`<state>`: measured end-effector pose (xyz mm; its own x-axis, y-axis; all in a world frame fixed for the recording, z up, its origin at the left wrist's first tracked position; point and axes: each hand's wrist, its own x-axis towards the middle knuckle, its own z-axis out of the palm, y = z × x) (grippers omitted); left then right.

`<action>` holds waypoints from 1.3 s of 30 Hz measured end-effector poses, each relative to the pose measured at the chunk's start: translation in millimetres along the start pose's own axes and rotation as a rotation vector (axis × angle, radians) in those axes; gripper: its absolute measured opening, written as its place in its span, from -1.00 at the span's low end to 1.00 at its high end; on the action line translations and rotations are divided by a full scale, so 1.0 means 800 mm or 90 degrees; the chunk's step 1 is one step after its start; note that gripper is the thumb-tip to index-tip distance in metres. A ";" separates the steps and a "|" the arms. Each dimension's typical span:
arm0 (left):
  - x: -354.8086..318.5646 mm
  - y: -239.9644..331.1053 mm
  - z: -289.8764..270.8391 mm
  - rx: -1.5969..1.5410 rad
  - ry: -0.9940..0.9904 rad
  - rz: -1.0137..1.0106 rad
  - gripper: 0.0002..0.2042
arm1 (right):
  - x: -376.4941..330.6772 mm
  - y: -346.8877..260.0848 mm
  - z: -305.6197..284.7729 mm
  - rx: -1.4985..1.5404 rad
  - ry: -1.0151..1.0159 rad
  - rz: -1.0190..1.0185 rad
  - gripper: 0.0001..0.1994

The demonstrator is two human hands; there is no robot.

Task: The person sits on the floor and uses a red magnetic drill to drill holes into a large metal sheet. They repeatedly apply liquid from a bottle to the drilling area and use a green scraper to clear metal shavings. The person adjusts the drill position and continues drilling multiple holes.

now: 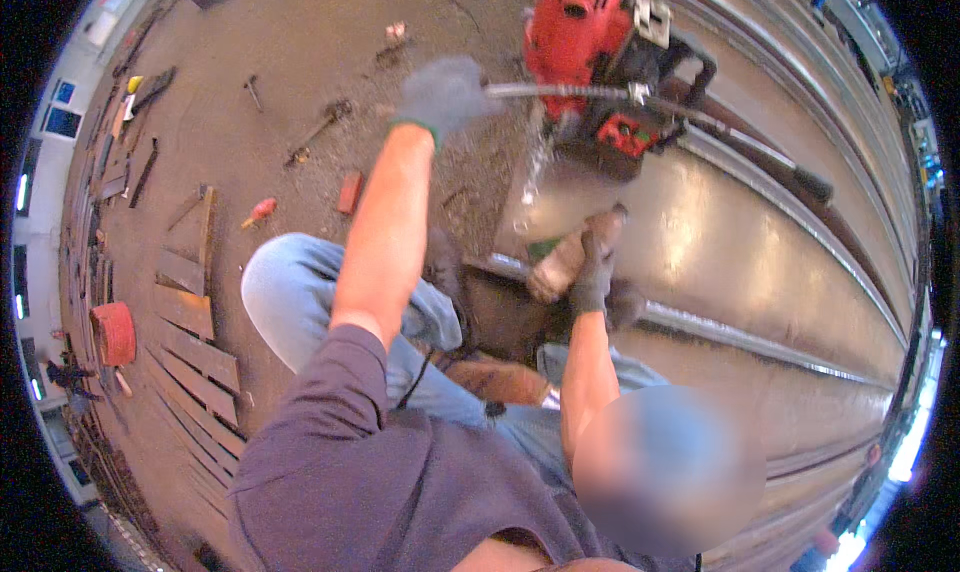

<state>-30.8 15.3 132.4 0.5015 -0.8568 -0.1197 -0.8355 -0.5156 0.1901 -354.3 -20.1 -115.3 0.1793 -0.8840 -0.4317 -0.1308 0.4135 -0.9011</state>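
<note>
The left hand (pixel 443 94) (grey-gloved, blurred) is closed around the metal handle bar (pixel 560 91) of a red power tool (pixel 590 42) on the steel panel (pixel 760 242); the right hand (pixel 595 272), dark-gloved, grips a tilted plastic bottle (pixel 565 257) just below it; wooden planks (pixel 190 322) lie well apart at left.

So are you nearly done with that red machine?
Probably not yet. Done: the red machine already sits at the edge of the shiny metal sheet. In hand: the left hand has its grip on the silver handle bar, and the right hand holds a tilted bottle just below it. Left: no cut shows in the sheet.
</note>
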 end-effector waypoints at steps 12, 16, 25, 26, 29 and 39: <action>0.032 -0.019 0.207 -0.202 0.007 -0.078 -0.47 | -0.023 -0.013 0.049 -0.139 -0.116 -0.036 -0.22; 0.034 0.002 0.203 -0.187 -0.019 -0.110 -0.46 | -0.028 -0.031 0.055 -0.157 -0.169 -0.011 -0.22; 0.024 0.008 0.198 -0.175 0.044 -0.113 -0.44 | -0.037 -0.053 0.075 -0.028 -0.296 0.101 -0.30; 0.024 0.006 0.203 -0.173 0.038 -0.113 -0.45 | -0.038 -0.051 0.077 0.028 -0.310 0.172 -0.35; 0.027 0.011 0.197 -0.178 0.026 -0.106 -0.45 | -0.030 -0.043 0.079 0.186 -0.313 0.347 -0.48; 0.025 0.012 0.197 -0.179 0.027 -0.115 -0.49 | -0.028 -0.048 0.078 0.251 -0.342 0.377 -0.60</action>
<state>-64.5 -5.9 -21.3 0.6502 -0.7475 -0.1359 -0.6400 -0.6353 0.4322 -292.5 -2.4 -73.3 0.6347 -0.3208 -0.7030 -0.0204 0.9025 -0.4302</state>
